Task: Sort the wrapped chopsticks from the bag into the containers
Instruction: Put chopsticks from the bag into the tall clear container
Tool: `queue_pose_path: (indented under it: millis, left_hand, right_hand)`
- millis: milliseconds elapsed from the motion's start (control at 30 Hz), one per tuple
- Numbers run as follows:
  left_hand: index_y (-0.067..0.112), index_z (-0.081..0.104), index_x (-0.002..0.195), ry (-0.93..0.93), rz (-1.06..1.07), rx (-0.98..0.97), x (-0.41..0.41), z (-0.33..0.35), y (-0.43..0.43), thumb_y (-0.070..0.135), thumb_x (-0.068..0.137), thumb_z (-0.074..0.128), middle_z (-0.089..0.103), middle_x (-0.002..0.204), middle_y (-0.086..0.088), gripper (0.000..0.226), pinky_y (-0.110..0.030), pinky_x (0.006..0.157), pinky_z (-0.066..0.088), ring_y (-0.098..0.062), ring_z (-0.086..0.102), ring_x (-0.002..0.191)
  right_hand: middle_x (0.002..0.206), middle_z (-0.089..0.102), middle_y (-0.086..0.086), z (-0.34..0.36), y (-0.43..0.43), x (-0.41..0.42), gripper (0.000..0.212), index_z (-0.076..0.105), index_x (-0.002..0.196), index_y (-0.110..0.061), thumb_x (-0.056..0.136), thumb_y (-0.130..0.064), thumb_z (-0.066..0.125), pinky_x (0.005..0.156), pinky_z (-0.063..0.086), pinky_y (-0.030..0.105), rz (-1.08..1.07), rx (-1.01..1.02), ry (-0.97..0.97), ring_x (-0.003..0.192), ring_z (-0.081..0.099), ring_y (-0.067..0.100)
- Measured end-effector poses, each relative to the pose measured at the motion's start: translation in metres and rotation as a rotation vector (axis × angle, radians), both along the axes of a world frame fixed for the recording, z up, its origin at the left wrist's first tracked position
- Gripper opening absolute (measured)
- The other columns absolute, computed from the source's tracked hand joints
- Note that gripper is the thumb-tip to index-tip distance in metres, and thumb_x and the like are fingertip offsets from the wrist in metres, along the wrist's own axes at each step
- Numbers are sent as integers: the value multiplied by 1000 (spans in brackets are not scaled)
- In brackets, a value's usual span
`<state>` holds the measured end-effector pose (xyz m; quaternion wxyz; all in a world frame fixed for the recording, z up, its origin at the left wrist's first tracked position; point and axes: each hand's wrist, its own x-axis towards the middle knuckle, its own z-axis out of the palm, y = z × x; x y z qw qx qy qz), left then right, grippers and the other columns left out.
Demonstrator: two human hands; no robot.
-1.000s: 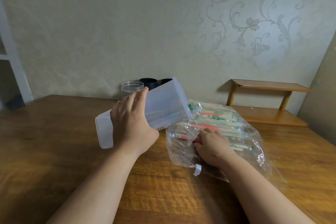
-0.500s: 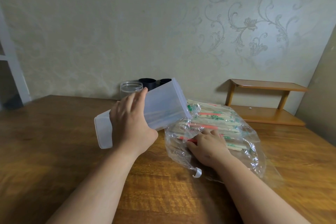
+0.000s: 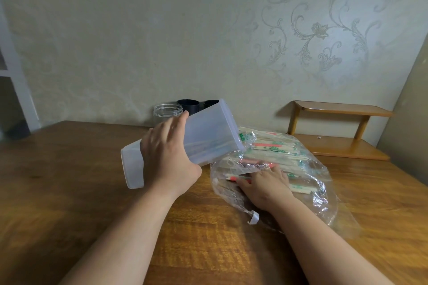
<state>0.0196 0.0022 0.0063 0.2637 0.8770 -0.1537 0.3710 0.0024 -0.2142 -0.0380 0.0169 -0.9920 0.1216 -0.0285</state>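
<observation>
Left hand (image 3: 166,155) grips a cloudy plastic container (image 3: 208,132) round its middle, fingers curled over the upper side and thumb under it. Container is off the tabletop (image 3: 69,169) and tilted, near end low on the left, far end raised and touching the rim of the bag (image 3: 324,194). Faint streaks show through its wall; cannot tell if they're inside or behind it.

Right hand (image 3: 266,183) is in the bag's mouth, palm down, fingers nearly straight and lying flat on the chopsticks (image 3: 278,152). Thumb touches a red-ended pack (image 3: 238,178). No clear pinch on anything.

Bag is clear, crumpled plastic, lying flat right of the tabletop's centre with its mouth facing left. Wrapped chopsticks fill it in a loose stack, lying roughly left to right, with red and green print on the wrappers. Small white tab (image 3: 254,217) at the bag's near edge, just left of the right wrist.

Far edge of the tabletop, against the wall: a clear jar (image 3: 168,113), then two black cups (image 3: 188,106), partly hidden behind the container. Small wooden shelf (image 3: 342,109) at the far right corner.
</observation>
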Motion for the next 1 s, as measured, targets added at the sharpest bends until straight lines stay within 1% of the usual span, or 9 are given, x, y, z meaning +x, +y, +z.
queue_pose_path:
  millis: [167, 267, 400, 533, 600, 767, 833, 933, 1000]
  left_hand:
    - [23, 33, 148, 1, 2, 4, -1, 0, 0, 17, 56, 84, 42, 140, 0, 106, -46, 111, 24, -19, 29, 127]
    - [24, 32, 148, 8, -1, 8, 0, 1, 0, 18, 56, 84, 41, 140, 0, 106, -47, 112, 24, -19, 30, 128]
    - [24, 31, 149, 13, -4, 9, -1, 1, -1, 18, 57, 84, 40, 141, 0, 106, -46, 111, 23, -18, 27, 128]
    - [24, 31, 149, 13, 1, 11, -1, 1, -1, 17, 57, 83, 40, 141, 1, 106, -45, 112, 23, -18, 28, 128]
    - [25, 31, 149, 16, 1, 11, -1, 1, 0, 18, 58, 82, 40, 141, 1, 106, -45, 112, 22, -17, 26, 128]
    - [25, 31, 150, 22, -6, 12, -2, 2, 0, 18, 58, 82, 40, 142, 1, 105, -45, 112, 23, -18, 27, 129]
    - [24, 32, 149, 22, -5, 11, -2, 2, 0, 18, 58, 83, 41, 141, 1, 105, -46, 111, 25, -18, 29, 128]
    - [25, 32, 148, 23, -5, 8, -2, 2, 0, 18, 57, 83, 41, 140, 1, 104, -46, 111, 25, -18, 29, 127]
    - [25, 31, 149, 24, -7, 11, -2, 1, 0, 17, 58, 83, 40, 141, 2, 104, -46, 111, 25, -17, 28, 128]
  right_hand:
    - [121, 62, 5, -1, 0, 0, 65, 68, 102, -21, 95, -70, 26, 99, 32, 42, -9, 10, -37, 123, 33, 29]
    - [121, 63, 4, -4, -2, 3, 71, 70, 95, -22, 92, -76, 24, 103, 32, 44, -25, 16, -28, 128, 31, 29]
    - [126, 63, 7, -3, -3, 4, 80, 72, 99, -18, 90, -79, 22, 107, 33, 44, -44, 9, 0, 133, 34, 32]
    - [124, 63, 11, -5, -5, 7, 83, 70, 100, -15, 87, -82, 22, 105, 35, 44, -48, -1, -14, 126, 41, 33]
    - [126, 63, 13, -7, -8, 10, 83, 69, 104, -15, 86, -83, 25, 108, 33, 46, -48, 5, -23, 132, 39, 36]
    - [122, 67, 11, -9, -9, 12, 86, 71, 99, -18, 81, -88, 23, 111, 31, 48, -46, 21, -30, 131, 44, 35]
    - [118, 68, 8, -8, -7, 11, 79, 69, 97, -22, 83, -86, 24, 109, 34, 46, -43, 30, -43, 127, 49, 33]
    - [106, 69, 4, -5, -6, 7, 64, 54, 72, -22, 87, -80, 30, 100, 39, 41, -38, 45, -58, 113, 54, 30]
    - [103, 68, 3, -2, -5, 4, 61, 54, 69, -22, 89, -77, 35, 91, 40, 39, -43, 44, -60, 109, 53, 28]
